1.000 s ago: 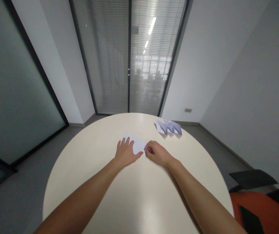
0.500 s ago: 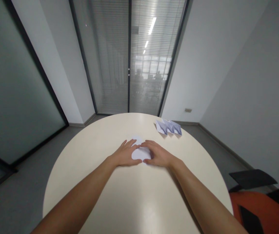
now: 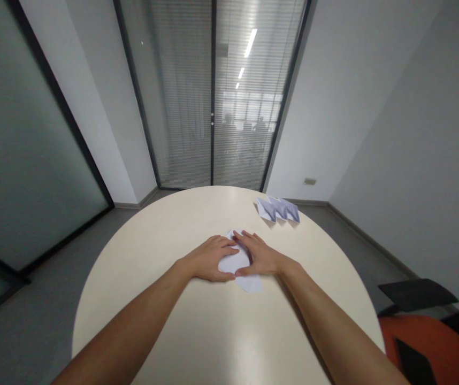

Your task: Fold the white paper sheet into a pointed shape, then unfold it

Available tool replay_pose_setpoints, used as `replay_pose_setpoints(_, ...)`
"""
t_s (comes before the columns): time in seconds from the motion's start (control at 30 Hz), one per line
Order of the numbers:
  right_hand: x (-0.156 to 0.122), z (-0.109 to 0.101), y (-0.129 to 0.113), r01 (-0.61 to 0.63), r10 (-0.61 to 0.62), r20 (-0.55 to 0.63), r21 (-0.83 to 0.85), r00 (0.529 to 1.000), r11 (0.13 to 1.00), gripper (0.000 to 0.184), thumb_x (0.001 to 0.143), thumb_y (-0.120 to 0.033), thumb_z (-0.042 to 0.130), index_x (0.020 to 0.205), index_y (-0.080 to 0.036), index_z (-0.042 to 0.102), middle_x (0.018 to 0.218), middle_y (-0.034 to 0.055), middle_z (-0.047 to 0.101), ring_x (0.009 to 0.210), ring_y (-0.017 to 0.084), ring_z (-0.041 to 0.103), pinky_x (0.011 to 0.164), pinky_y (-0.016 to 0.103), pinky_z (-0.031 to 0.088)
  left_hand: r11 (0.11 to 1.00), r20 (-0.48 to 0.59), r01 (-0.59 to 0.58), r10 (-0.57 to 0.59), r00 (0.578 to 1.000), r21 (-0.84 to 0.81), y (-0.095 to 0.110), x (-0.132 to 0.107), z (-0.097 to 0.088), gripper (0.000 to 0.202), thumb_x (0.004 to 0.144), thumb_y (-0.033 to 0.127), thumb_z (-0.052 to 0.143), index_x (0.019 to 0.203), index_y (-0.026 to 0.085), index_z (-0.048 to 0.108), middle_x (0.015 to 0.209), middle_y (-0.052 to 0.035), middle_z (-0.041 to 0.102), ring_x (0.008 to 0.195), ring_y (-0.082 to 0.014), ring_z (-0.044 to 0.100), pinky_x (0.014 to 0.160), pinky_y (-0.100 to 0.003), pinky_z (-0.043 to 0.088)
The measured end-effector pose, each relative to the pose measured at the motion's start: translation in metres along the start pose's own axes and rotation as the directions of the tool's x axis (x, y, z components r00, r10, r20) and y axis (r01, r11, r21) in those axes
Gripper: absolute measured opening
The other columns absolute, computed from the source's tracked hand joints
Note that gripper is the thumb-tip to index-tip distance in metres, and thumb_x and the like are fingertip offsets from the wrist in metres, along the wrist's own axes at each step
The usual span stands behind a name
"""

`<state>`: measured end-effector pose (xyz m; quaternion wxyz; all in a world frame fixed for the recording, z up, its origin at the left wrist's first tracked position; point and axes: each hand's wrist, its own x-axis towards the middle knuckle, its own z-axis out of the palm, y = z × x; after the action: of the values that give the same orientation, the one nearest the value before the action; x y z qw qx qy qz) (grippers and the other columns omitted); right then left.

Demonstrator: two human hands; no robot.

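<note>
Two hands in shot and one white paper sheet under them, lying flat on the round cream worktop, about at its middle. The left hand sits on the sheet's left side, palm down, fingers loosely stretched and resting on the paper, thumb tucked along the near edge. It is not pinching anything, just lying on top. The right hand covers the sheet's right side, laid out flat with fingers straight and pointing away and to the left, pressing the paper onto the worktop with nothing gripped. The two hands nearly meet over the sheet, so only a strip of white shows between them, plus one corner poking out from under the right hand on the near side. Whether the sheet is folded there I cannot tell. Beyond the sheet and off to its right, well apart from it, lies a small cluster of folded papers near the worktop's far edge. It looks like three pieces side by side, though the count is hard to be sure of at this distance. Further right of the sheet and nearer, past the worktop's rim, one orange chair shows. Straight beyond the sheet stands a glass door with blinds. Nothing lies between the hands and the sheet.
</note>
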<state>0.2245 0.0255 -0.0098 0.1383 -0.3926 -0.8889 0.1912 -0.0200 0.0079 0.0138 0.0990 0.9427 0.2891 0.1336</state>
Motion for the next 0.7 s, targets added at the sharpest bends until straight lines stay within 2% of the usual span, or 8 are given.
replay_pose_setpoints(0.2,-0.001,-0.003,-0.003,-0.002,-0.003,-0.063,-0.090,0.998,0.996,0.103,0.067,-0.076,0.073,0.150,-0.023,0.044,0.152,0.0165,0.046,0.142,0.038,0.038,0.118,0.060,0.021,1.000,-0.057,-0.009,0.010,0.998,0.008,0.006,0.002,-0.002,0.046,0.084,0.049,0.067,0.122,0.024,0.065,0.127,-0.0080,0.065,0.123,-0.0276,0.055,0.109,-0.040,0.037)
replay_pose_setpoints(0.37,-0.002,0.000,0.004,-0.087,0.057,-0.150,-0.203,0.987,0.975,0.094,0.072,-0.079,0.066,0.142,-0.018,0.055,0.148,0.0198,0.049,0.137,0.038,0.043,0.113,0.056,0.031,0.999,-0.056,0.023,-0.021,0.998,0.044,0.007,0.005,0.001,0.015,0.090,0.032,0.060,0.097,0.021,0.068,0.101,-0.0048,0.071,0.100,-0.0225,0.064,0.093,-0.036,0.044)
replay_pose_setpoints(0.53,-0.003,0.002,0.009,-0.205,0.145,-0.233,-0.259,0.962,0.944,0.080,0.081,-0.072,0.062,0.141,-0.019,0.057,0.150,0.0200,0.047,0.134,0.039,0.045,0.110,0.056,0.034,0.989,-0.048,0.034,-0.027,0.998,0.143,0.011,0.006,0.005,0.017,0.096,0.026,0.053,0.096,0.020,0.070,0.098,-0.0049,0.072,0.095,-0.0216,0.065,0.086,-0.035,0.046)
replay_pose_setpoints(0.7,-0.005,-0.003,0.005,-0.268,0.204,-0.243,-0.267,0.948,0.926,0.076,0.080,-0.072,0.062,0.138,-0.022,0.059,0.155,0.0172,0.040,0.131,0.041,0.046,0.106,0.056,0.037,0.975,-0.033,0.066,-0.061,0.998,0.212,0.019,0.005,0.004,0.023,0.091,0.041,0.062,0.096,0.020,0.070,0.098,-0.0066,0.072,0.092,-0.0245,0.066,0.082,-0.037,0.048)
